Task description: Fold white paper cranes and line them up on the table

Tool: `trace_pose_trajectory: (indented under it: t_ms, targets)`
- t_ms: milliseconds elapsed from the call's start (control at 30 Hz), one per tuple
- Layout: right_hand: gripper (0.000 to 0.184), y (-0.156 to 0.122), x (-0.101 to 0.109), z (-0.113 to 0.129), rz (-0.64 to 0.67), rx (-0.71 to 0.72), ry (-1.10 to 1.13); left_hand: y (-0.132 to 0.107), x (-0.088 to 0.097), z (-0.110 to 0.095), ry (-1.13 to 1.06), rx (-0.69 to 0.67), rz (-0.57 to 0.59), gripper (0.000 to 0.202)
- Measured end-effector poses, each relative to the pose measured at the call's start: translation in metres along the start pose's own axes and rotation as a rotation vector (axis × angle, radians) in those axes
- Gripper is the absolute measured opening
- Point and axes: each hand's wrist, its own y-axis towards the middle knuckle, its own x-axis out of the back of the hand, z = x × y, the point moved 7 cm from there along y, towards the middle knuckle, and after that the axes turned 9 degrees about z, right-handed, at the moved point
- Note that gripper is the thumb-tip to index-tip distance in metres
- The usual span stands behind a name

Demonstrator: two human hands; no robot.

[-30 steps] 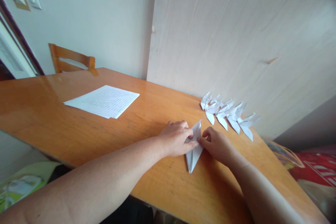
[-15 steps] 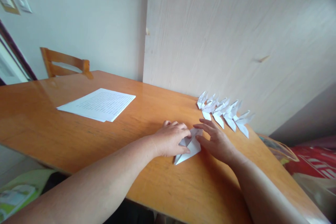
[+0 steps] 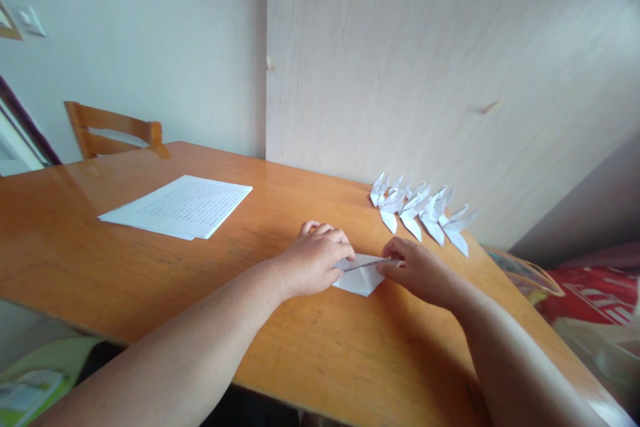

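A folded piece of white paper (image 3: 361, 280) lies on the wooden table between my hands, with a crease or slit running across its middle. My left hand (image 3: 316, 260) pinches its left corner between thumb and fingers. At the opposite corner, my right hand (image 3: 409, 265) grips the paper with thumb and curled fingers. Just beyond my right hand stands a group of folded white paper figures (image 3: 413, 210) with pointed, wing-like tips, set close together in rows. The paper's two ends are partly hidden under my fingers.
A stack of printed paper sheets (image 3: 180, 207) rests on the left of the table (image 3: 200, 280). Behind it is a wooden chair (image 3: 117, 127). A pale board (image 3: 400, 80) stands along the far edge. Red bags (image 3: 595, 293) lie beyond the right edge.
The folded paper has turned so its long side runs more across the table. My right hand has closed on its right corner, and my left hand has shifted to its left corner.
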Motion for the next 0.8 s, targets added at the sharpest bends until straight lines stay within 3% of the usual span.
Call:
trace_pose_trajectory:
  t_ms: [200, 300, 633, 800]
  targets:
    - [0.009, -0.004, -0.002, 0.0, 0.035, -0.057, -0.056, 0.001, -0.006, -0.012, 0.037, -0.035, 0.026, 0.017]
    - [0.011, -0.005, -0.002, 0.0, 0.057, -0.058, -0.066, 0.002, -0.007, -0.014, 0.045, -0.033, 0.023, 0.026]
    - [0.035, -0.015, -0.011, 0.008, 0.198, -0.015, -0.067, 0.001, -0.01, -0.002, 0.025, -0.029, 0.009, 0.039]
    - [0.036, -0.019, -0.025, 0.018, 0.34, 0.044, 0.09, 0.005, -0.019, 0.002, -0.022, -0.016, 0.099, 0.037]
